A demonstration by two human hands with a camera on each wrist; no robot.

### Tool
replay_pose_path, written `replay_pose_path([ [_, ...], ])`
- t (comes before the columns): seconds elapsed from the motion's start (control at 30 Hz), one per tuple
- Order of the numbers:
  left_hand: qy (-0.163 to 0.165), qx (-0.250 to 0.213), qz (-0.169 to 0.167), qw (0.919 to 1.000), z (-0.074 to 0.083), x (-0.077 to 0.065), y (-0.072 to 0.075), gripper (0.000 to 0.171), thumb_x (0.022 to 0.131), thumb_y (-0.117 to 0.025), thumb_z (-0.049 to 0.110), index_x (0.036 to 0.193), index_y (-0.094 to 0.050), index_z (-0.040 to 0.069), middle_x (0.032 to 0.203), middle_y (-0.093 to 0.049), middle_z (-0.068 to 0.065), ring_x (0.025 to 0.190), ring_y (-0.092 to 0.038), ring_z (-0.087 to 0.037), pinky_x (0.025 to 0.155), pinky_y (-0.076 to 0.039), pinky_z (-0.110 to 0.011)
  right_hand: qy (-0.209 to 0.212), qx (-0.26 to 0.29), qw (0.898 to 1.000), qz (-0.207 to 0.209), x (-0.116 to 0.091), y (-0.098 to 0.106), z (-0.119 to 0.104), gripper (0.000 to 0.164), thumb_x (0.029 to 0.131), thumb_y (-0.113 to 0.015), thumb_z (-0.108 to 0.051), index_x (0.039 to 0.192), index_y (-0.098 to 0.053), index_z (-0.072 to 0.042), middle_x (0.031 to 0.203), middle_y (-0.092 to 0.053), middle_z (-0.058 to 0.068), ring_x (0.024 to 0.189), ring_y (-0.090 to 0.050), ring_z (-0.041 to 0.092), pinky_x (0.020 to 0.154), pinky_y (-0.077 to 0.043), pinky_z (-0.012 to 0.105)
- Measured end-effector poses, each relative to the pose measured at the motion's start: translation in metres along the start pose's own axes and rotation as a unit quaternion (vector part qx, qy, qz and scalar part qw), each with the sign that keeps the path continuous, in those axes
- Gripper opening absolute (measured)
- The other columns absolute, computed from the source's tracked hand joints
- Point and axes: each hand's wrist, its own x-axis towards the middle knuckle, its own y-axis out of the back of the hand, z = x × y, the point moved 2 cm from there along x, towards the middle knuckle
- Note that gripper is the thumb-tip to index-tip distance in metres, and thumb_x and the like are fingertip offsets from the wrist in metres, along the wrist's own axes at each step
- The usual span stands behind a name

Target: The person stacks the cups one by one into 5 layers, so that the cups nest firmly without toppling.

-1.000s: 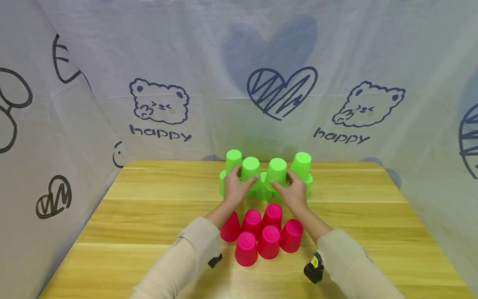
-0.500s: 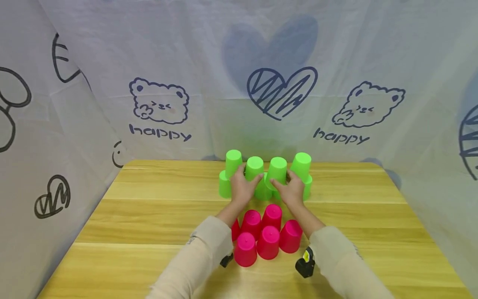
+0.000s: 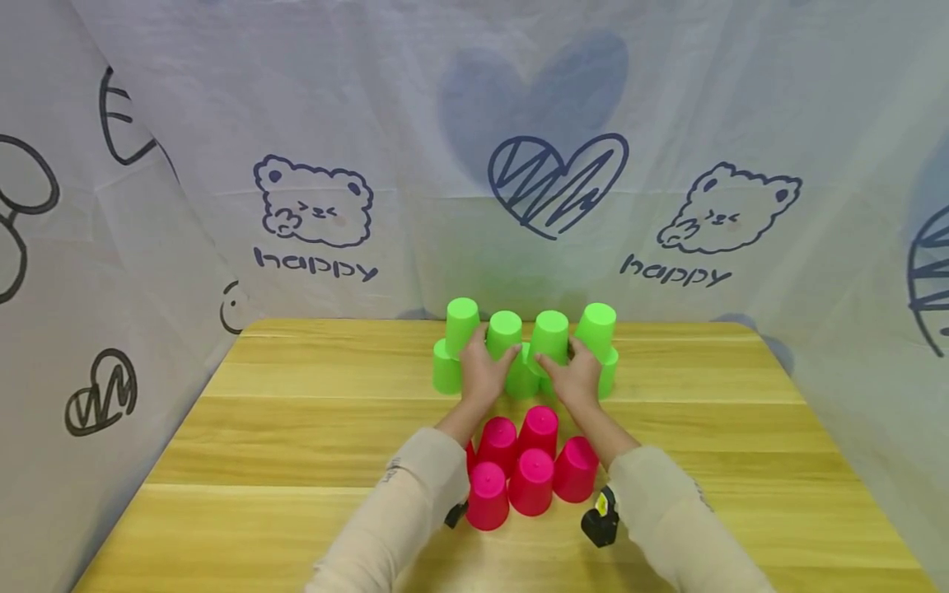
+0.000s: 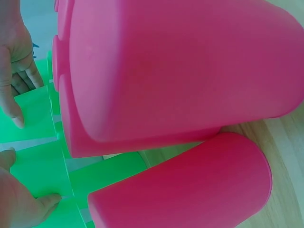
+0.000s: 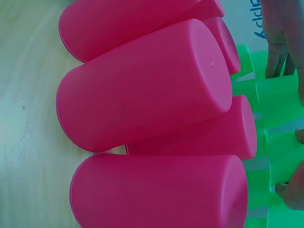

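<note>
Inverted green cups form two levels at the back of the table. In the head view my left hand point(image 3: 482, 379) holds the upper green cup point(image 3: 505, 329) at centre left, thumb and fingers on opposite sides. Beside it my right hand point(image 3: 578, 380) grips another upper green cup point(image 3: 550, 333), a narrow gap between the two. Outer upper cups stand at the left point(image 3: 462, 323) and right point(image 3: 597, 328). Below them the lower green cups point(image 3: 447, 368) are partly hidden by my hands. Both wrist views show hands on the green cups point(image 4: 40, 166) beyond large red cups point(image 5: 147, 85).
Several inverted red cups point(image 3: 531, 484) stand clustered in front of the green ones, between my forearms; one at the left is mostly covered by my left sleeve point(image 3: 400, 511). A wooden table point(image 3: 296, 445) carries everything, with a printed white cloth point(image 3: 430, 222) hanging behind.
My left hand has shifted slightly right with its green cup, bringing it nearer the other held cup. The right forearm has drawn a little inward, while the right hand's cup stays nearly in place.
</note>
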Motion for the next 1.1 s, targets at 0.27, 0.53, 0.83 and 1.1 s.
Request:
replay_pose_path([
  [0.27, -0.006, 0.025, 0.003, 0.9997, -0.003, 0.002, -0.005, 0.053, 0.080, -0.072, 0.013, 0.124, -0.050, -0.005, 0.121, -0.060, -0.020, 0.116, -0.055, -0.031, 0.098, -0.047, -0.040, 0.010, -0.018, 1.000, 0.008, 0.000, 0.000, 0.000, 0.049, 0.078, -0.071, -0.012, 0.118, -0.054, 0.011, 0.117, -0.059, 0.030, 0.113, -0.055, 0.039, 0.097, -0.046, 0.045],
  [0.53, -0.019, 0.031, -0.011, 0.9993, -0.004, 0.002, -0.004, 0.058, 0.076, -0.073, 0.003, 0.127, -0.047, -0.005, 0.125, -0.057, -0.020, 0.119, -0.052, -0.032, 0.102, -0.044, -0.040, 0.027, -0.045, 0.998, 0.030, 0.000, 0.001, -0.002, 0.036, 0.080, -0.071, -0.012, 0.103, -0.059, 0.011, 0.105, -0.063, 0.030, 0.101, -0.059, 0.039, 0.089, -0.049, 0.047],
  [0.83, -0.036, 0.037, -0.018, 0.9985, -0.011, 0.001, -0.004, 0.060, 0.072, -0.075, -0.002, 0.125, -0.048, -0.004, 0.122, -0.059, -0.019, 0.117, -0.054, -0.033, 0.101, -0.045, -0.040, 0.015, -0.088, 0.996, 0.022, 0.001, 0.003, -0.004, 0.037, 0.080, -0.072, -0.014, 0.107, -0.061, 0.010, 0.102, -0.065, 0.028, 0.097, -0.061, 0.038, 0.085, -0.052, 0.045],
  [1.1, -0.028, 0.074, -0.018, 0.9967, -0.012, -0.001, -0.004, 0.060, 0.073, -0.076, 0.003, 0.126, -0.048, -0.004, 0.121, -0.058, -0.020, 0.116, -0.054, -0.033, 0.099, -0.046, -0.040, -0.006, -0.117, 0.993, 0.008, 0.002, 0.005, -0.005, 0.048, 0.080, -0.072, -0.016, 0.117, -0.057, 0.011, 0.107, -0.064, 0.028, 0.100, -0.061, 0.037, 0.085, -0.052, 0.044],
])
